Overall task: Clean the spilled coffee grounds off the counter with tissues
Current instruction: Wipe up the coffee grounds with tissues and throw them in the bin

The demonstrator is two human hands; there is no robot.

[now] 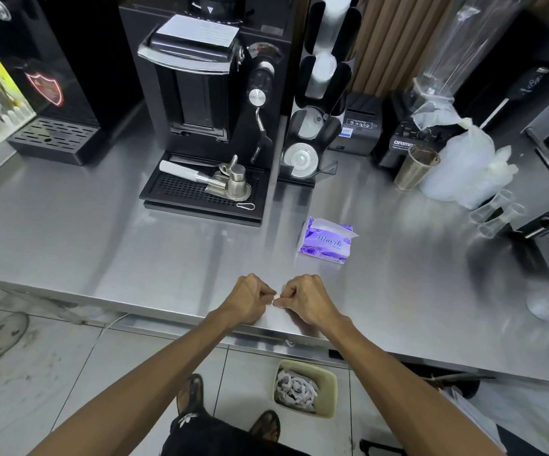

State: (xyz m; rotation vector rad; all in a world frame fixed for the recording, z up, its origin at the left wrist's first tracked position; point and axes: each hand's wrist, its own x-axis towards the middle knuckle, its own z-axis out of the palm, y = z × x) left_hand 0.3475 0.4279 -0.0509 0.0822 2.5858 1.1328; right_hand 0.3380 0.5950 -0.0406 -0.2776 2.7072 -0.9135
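My left hand point(250, 296) and my right hand point(306, 297) are curled close together over the steel counter point(135, 251) near its front edge. Between their fingertips they pinch a small white wad of tissue point(275, 299), mostly hidden by the fingers. A purple pack of tissues point(325, 241) lies on the counter just beyond my right hand, with a white sheet sticking out of its top. I see no dark grounds on the steel around my hands.
A black espresso machine point(207, 103) with a drip tray and a portafilter point(214, 182) stands behind. To the right are a lid rack point(309, 149), a blender point(408, 139), a metal cup point(416, 171) and plastic bags. On the floor below the counter edge sits a bin point(304, 388) with crumpled tissues.
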